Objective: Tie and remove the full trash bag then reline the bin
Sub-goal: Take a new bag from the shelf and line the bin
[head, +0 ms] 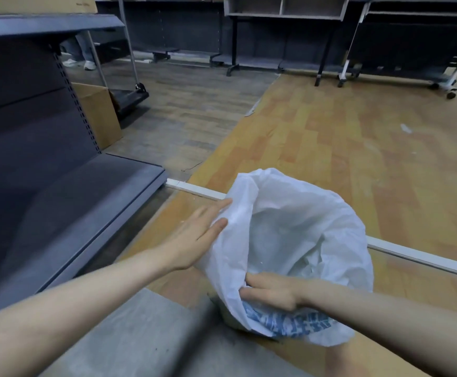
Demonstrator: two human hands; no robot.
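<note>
A white plastic trash bag (290, 240) with blue print near its lower edge stands open-mouthed low in the middle of the view, over the wooden floor (344, 137). The left hand (194, 238) lies against the bag's left rim, fingers straight and flat on the plastic. The right hand (271, 291) pinches the near rim, fingers curled into the folded film. A grey metal shelf unit (58, 186) stands to the left, a cardboard box (96, 112) behind it
</note>
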